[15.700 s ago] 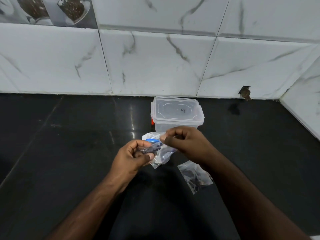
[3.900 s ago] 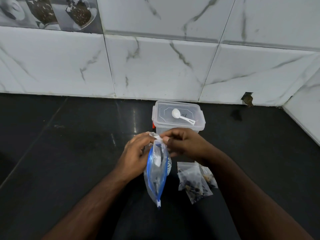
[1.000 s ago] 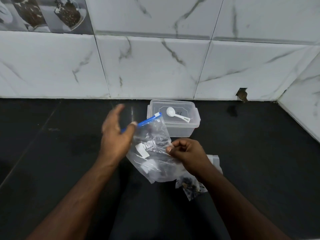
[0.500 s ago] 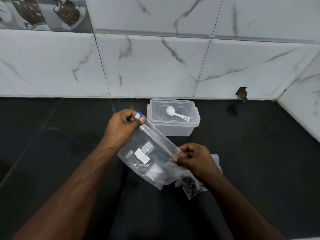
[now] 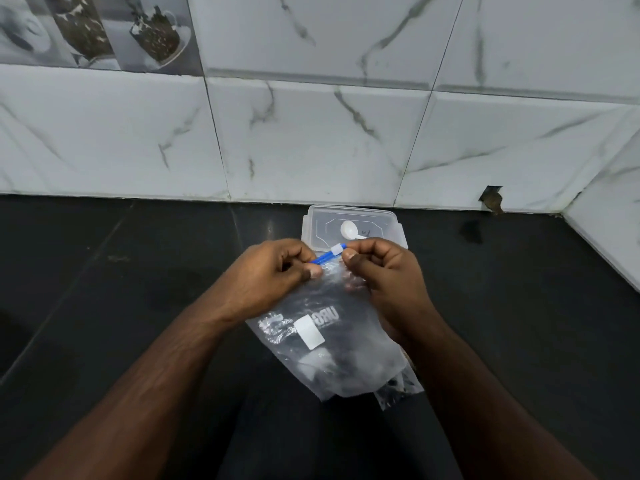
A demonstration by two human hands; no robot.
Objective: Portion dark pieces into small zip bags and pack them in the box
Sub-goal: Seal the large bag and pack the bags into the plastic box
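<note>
Both hands hold a large clear zip bag (image 5: 332,337) over the black counter (image 5: 104,289): left hand (image 5: 273,275) pinches its blue zip strip (image 5: 323,258), right hand (image 5: 381,268) pinches the white slider (image 5: 336,250) at the strip's end. The bag holds dark pieces and crumpled clear plastic, contents blurred. Behind the hands sits the lidded clear box (image 5: 353,225) with a white scoop (image 5: 349,230) on its lid; a small zip bag (image 5: 398,388) with dark pieces pokes out under the large bag.
</note>
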